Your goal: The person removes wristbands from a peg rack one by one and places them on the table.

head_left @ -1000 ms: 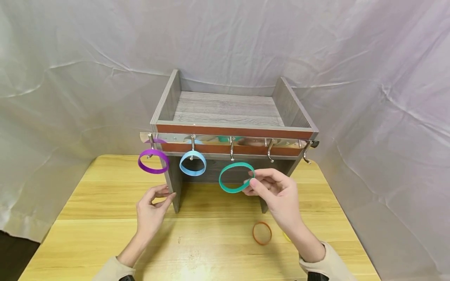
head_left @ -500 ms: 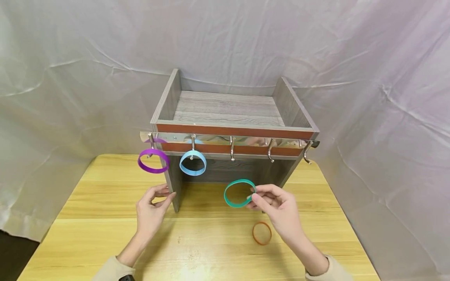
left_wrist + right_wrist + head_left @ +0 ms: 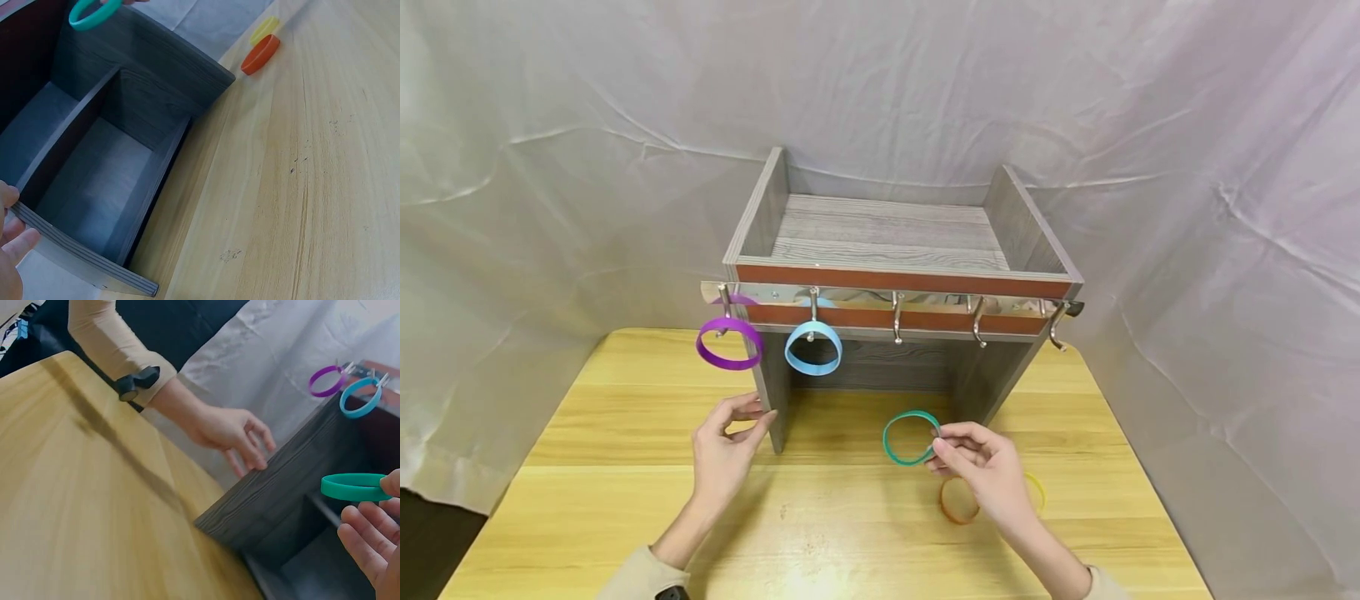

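Shelf unit (image 3: pixel 887 233) on the table (image 3: pixel 835 517), hook rail (image 3: pixel 857 295) along its front (5 hooks (image 3: pixel 897 321), hanging bands (image 3: pixel 730 363) on the leftmost 2). Left hand (image 3: pixel 726 442) at the left panel (image 3: pixel 771 400); right hand (image 3: pixel 981 462) before the unit, held band (image 3: pixel 353 493) to its left; 2 loose bands (image 3: pixel 260 54) lie near it, possibly touching.

Crinkly, shiny silver-grey cloth walls (image 3: pixel 887 92) go round the back and sides of a yellow wooden table (image 3: pixel 595 467) with a bright patch of light (image 3: pixel 816 579) on it.
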Demonstrator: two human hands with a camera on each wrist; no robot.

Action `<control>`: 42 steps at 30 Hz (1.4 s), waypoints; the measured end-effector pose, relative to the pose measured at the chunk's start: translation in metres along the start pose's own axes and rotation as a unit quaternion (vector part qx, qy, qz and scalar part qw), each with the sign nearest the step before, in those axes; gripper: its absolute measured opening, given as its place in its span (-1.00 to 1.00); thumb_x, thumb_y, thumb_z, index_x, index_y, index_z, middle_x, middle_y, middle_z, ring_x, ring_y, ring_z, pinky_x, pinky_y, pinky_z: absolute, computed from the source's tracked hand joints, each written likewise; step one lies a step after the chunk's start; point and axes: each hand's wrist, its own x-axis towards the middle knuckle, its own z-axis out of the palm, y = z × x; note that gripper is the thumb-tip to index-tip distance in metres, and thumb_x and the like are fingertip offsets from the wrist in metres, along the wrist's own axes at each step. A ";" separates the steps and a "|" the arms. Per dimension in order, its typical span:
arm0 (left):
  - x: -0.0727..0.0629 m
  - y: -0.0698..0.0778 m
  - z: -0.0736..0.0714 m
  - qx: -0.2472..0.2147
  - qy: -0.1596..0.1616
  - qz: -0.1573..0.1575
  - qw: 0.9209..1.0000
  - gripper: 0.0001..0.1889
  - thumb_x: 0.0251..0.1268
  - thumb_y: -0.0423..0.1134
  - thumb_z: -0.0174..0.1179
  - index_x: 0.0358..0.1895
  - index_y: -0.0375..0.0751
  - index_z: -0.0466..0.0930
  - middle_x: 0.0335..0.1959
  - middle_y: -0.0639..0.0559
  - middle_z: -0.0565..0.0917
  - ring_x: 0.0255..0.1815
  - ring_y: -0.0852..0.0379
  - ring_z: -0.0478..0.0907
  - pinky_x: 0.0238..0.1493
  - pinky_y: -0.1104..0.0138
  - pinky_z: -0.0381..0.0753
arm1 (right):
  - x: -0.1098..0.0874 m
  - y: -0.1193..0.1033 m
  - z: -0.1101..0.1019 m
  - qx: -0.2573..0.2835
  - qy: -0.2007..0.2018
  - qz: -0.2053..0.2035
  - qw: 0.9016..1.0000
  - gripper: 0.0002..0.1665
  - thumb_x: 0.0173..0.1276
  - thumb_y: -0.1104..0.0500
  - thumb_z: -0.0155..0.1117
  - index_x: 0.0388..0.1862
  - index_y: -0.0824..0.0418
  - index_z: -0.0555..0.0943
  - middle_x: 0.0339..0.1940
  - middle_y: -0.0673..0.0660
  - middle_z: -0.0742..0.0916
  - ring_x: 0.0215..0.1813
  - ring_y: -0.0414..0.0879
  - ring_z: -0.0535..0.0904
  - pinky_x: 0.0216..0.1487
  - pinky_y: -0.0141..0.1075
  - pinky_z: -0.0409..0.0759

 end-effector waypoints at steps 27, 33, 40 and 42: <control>0.000 -0.002 -0.001 0.002 -0.001 -0.005 1.000 -0.66 0.10 -0.66 0.46 -0.06 -0.33 0.75 -0.28 -0.31 0.79 -0.25 0.52 0.66 -0.28 0.59 0.82 | -0.020 0.067 -0.003 -0.038 -0.011 0.155 0.987 -0.51 0.49 0.29 0.37 0.12 0.71 0.49 -0.26 0.01 0.84 -0.29 -0.23 0.81 -0.18 -0.32 0.92; 0.000 -0.003 -0.001 0.004 -0.001 -0.002 1.000 -0.67 0.11 -0.65 0.46 -0.06 -0.32 0.76 -0.28 -0.29 0.80 -0.25 0.53 0.67 -0.28 0.59 0.82 | -0.023 0.073 -0.005 -0.042 -0.010 0.169 0.985 -0.52 0.49 0.29 0.37 0.13 0.71 0.50 -0.20 0.23 0.83 -0.29 -0.20 0.82 -0.15 -0.28 0.93; 0.000 -0.003 -0.001 0.003 -0.001 -0.003 1.000 -0.66 0.10 -0.65 0.46 -0.06 -0.32 0.76 -0.29 -0.30 0.80 -0.25 0.53 0.66 -0.27 0.59 0.82 | -0.022 0.075 -0.006 -0.049 -0.015 0.179 0.983 -0.50 0.49 0.28 0.37 0.14 0.70 0.50 -0.16 0.35 0.81 -0.29 -0.20 0.82 -0.14 -0.28 0.93; 0.000 -0.003 -0.001 0.002 -0.001 -0.003 1.000 -0.67 0.10 -0.65 0.46 -0.06 -0.32 0.76 -0.29 -0.30 0.80 -0.25 0.53 0.67 -0.27 0.59 0.82 | -0.021 0.076 -0.006 -0.050 -0.013 0.184 0.981 -0.50 0.48 0.28 0.38 0.14 0.70 0.50 -0.17 0.36 0.81 -0.31 -0.20 0.81 -0.14 -0.27 0.93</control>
